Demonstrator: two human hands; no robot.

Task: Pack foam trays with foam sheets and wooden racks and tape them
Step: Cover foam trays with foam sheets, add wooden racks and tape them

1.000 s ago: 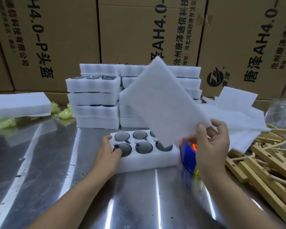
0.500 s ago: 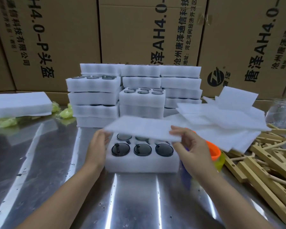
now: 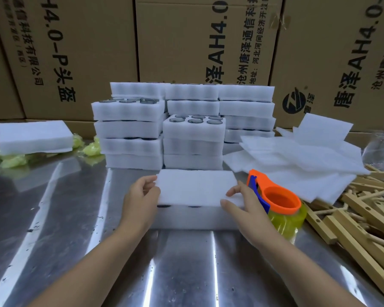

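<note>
Squaring the foam sheet (image 3: 197, 188) onto the foam tray (image 3: 195, 220) was the step in hand. The sheet lay flat across the tray's top, covering the pockets, with only dark slivers of their contents showing under its front edge. The left hand (image 3: 140, 198) held the sheet's left end, thumb on top and the other fingers curled out of sight beneath. The right hand (image 3: 242, 202) pinched the right front corner lightly, fingers nearly straight on top and thumb along the front edge.

To do this well, I judged that all four edges of the sheet should sit flush with the tray's walls before either hand let go, since the sheet seemed to overhang a little at the front. Foam this light would likely shift or lift on a quick release, so pressing one palm flat on it while the other hand reached away looked wise.

The tape dispenser (image 3: 279, 200) stood just right of the tray, close against the right hand, and the wooden racks (image 3: 364, 209) lay farther right of the tray, both seemingly within easy reach. Behind the tray stood stacks of filled trays (image 3: 193, 129).
</note>
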